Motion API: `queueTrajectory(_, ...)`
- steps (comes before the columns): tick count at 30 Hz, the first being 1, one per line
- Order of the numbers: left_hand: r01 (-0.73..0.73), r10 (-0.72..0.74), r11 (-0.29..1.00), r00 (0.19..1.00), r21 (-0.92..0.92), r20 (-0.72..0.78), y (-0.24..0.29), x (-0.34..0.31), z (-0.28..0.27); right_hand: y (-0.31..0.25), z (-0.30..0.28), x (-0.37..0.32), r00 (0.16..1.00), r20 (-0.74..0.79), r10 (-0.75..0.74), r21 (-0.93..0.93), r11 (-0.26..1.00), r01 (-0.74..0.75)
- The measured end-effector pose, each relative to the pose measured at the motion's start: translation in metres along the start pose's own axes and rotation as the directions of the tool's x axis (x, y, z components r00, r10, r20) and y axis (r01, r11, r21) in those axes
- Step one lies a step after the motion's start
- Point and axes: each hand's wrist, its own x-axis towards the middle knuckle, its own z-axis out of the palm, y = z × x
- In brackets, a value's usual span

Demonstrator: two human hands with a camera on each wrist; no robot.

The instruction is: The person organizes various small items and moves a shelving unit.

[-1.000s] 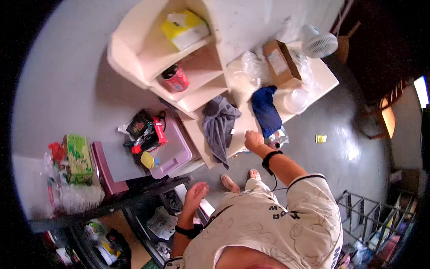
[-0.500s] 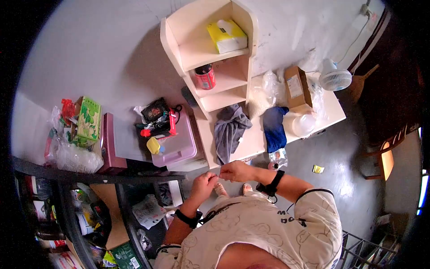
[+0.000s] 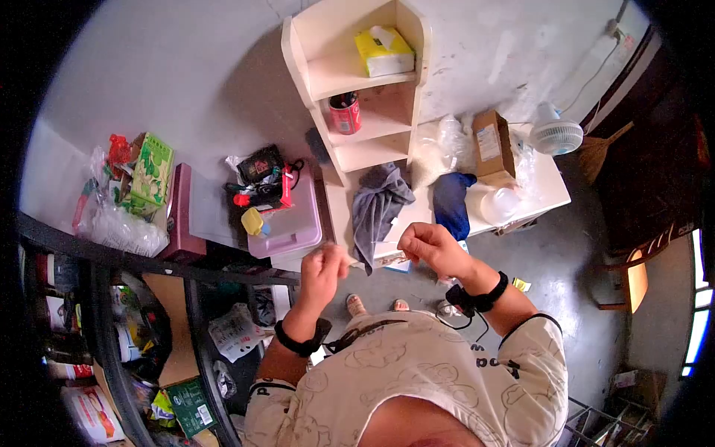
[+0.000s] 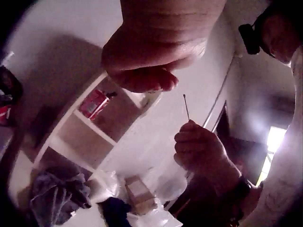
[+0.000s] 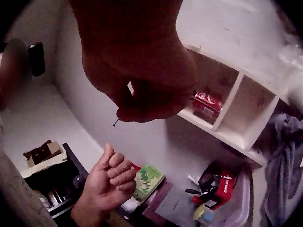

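My right hand (image 3: 439, 251) is raised in front of the cream desk and pinches a thin stick (image 4: 186, 109) between thumb and forefinger. The stick has a small knobbed tip, like a cotton swab, and points away from the fingers toward my left side. A short gap away, my left hand (image 3: 322, 274) is held up with its fingers curled into the palm. Nothing shows between those fingers in the right wrist view. Beyond the hands, a grey cloth (image 3: 380, 205) hangs over the desk edge and a dark blue cloth (image 3: 450, 205) lies beside it.
The desk's shelf unit (image 3: 365, 89) holds a yellow tissue pack (image 3: 386, 52) and a red can (image 3: 345, 115). A cardboard box (image 3: 495, 145) and small fan (image 3: 557, 136) stand right. Left are a pink lidded bin (image 3: 298, 223) and a black rack (image 3: 186, 276) with packages.
My right hand came from the desk front to meet my left hand at the fingertips. Now the two hands have drawn apart, with the thin stick in the right one.
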Motion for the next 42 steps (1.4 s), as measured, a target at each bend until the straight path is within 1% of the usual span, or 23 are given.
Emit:
queueTrajectory(4, -0.183, 0.184, 0.983, 0.976, 0.021, -0.114, 0.051, 0.013, 0.04, -0.016, 0.005, -0.019, 1.0, 0.016, 0.026, 0.006, 1.0, -0.026)
queueTrajectory(5, -0.225, 0.228, 0.973, 0.972, 0.057, -0.051, 0.054, 0.015, 0.041, -0.014, 0.005, -0.02, 1.0, 0.013, 0.025, 0.004, 1.0, -0.025)
queueTrajectory(6, -0.268, 0.268, 0.959, 0.963, 0.09, 0.014, 0.056, 0.016, 0.042, -0.01, 0.005, -0.021, 0.998, 0.006, -0.068, -0.008, 0.998, 0.068)
queueTrajectory(8, -0.266, 0.264, 0.96, 0.964, 0.091, 0.037, 0.06, 0.016, 0.045, -0.01, 0.004, -0.027, 0.987, -0.019, -0.159, -0.022, 0.987, 0.159)
queueTrajectory(10, -0.266, 0.261, 0.96, 0.963, 0.092, 0.06, 0.06, 0.017, 0.047, -0.02, 0.004, -0.034, 0.988, -0.088, -0.127, -0.24, 0.965, 0.103)
queueTrajectory(11, -0.272, 0.267, 0.958, 0.962, 0.088, 0.058, 0.058, 0.019, 0.048, -0.026, 0.007, -0.037, 0.987, -0.096, -0.129, -0.243, 0.965, 0.102)
queueTrajectory(13, -0.285, 0.28, 0.955, 0.958, 0.082, 0.062, 0.059, 0.02, 0.048, -0.036, 0.013, -0.043, 0.95, -0.194, -0.244, -0.479, 0.869, 0.125)
queueTrajectory(14, -0.281, 0.276, 0.956, 0.959, 0.083, 0.068, 0.061, 0.021, 0.049, -0.037, 0.013, -0.044, 0.948, -0.2, -0.249, -0.482, 0.867, 0.126)
queueTrajectory(16, -0.284, 0.278, 0.955, 0.957, 0.081, 0.079, 0.062, 0.022, 0.052, -0.038, 0.014, -0.047, 0.877, -0.192, -0.441, -0.612, 0.752, 0.244)
queueTrajectory(20, -0.395, 0.389, 0.912, 0.919, 0.11, 0.072, 0.063, 0.031, 0.056, -0.045, 0.015, -0.053, 0.82, -0.168, -0.547, -0.717, 0.639, 0.28)
queueTrajectory(22, -0.424, 0.419, 0.901, 0.905, 0.096, 0.07, 0.066, 0.038, 0.055, -0.046, 0.012, -0.056, 0.829, -0.265, -0.493, -0.643, 0.731, 0.229)
queueTrajectory(23, -0.428, 0.43, 0.902, 0.903, 0.062, -0.023, 0.066, 0.042, 0.051, -0.047, 0.01, -0.058, 0.824, -0.273, -0.496, -0.649, 0.728, 0.223)
queueTrajectory(25, -0.423, 0.424, 0.905, 0.889, 0.045, -0.171, 0.05, 0.056, 0.036, -0.05, 0.005, -0.063, 0.844, -0.448, -0.294, -0.304, 0.938, 0.165)
queueTrajectory(27, -0.385, 0.362, 0.921, 0.902, -0.06, -0.233, 0.048, 0.065, 0.025, -0.051, 0.0, -0.066, 0.837, -0.469, -0.281, -0.241, 0.953, 0.185)
queueTrajectory(29, -0.29, 0.262, 0.947, 0.945, -0.135, -0.194, 0.051, 0.066, 0.016, -0.053, -0.004, -0.067, 0.839, -0.485, -0.245, -0.15, 0.969, 0.197)
queueTrajectory(30, -0.33, 0.319, 0.944, 0.925, -0.021, -0.205, 0.044, 0.068, 0.014, -0.055, -0.006, -0.069, 0.834, -0.493, -0.248, -0.153, 0.968, 0.198)
queueTrajectory(31, -0.334, 0.323, 0.942, 0.925, -0.025, -0.198, 0.039, 0.069, 0.01, -0.057, -0.007, -0.07, 0.828, -0.496, -0.26, -0.164, 0.965, 0.205)
queueTrajectory(34, -0.139, 0.135, 0.99, 0.983, -0.023, -0.124, 0.037, 0.068, 0.003, -0.058, -0.01, -0.07, 0.811, -0.529, -0.251, -0.147, 0.968, 0.203)
queueTrajectory(36, -0.228, 0.225, 0.974, 0.963, -0.003, -0.151, 0.022, 0.07, -0.002, -0.061, -0.011, -0.072, 0.81, -0.539, -0.23, -0.117, 0.973, 0.198)
queueTrajectory(38, -0.314, 0.313, 0.949, 0.93, 0.028, -0.191, 0.014, 0.068, -0.005, -0.081, -0.006, -0.088, 0.658, -0.504, -0.559, -0.589, 0.78, 0.211)
queueTrajectory(39, -0.272, 0.263, 0.962, 0.944, -0.018, -0.198, 0.013, 0.065, -0.006, -0.104, -0.002, -0.104, 0.483, -0.299, -0.823, -0.879, 0.435, 0.196)
queueTrajectory(41, -0.21, 0.193, 0.975, 0.961, -0.068, -0.2, 0.002, 0.062, -0.015, -0.132, 0.012, -0.142, 0.127, -0.06, -0.99, -0.994, 0.071, 0.086)
queueTrajectory(42, -0.169, 0.148, 0.982, 0.964, -0.08, -0.221, 0.004, 0.057, -0.018, -0.146, 0.014, -0.157, -0.133, 0.1, -0.986, -0.985, -0.117, 0.13)
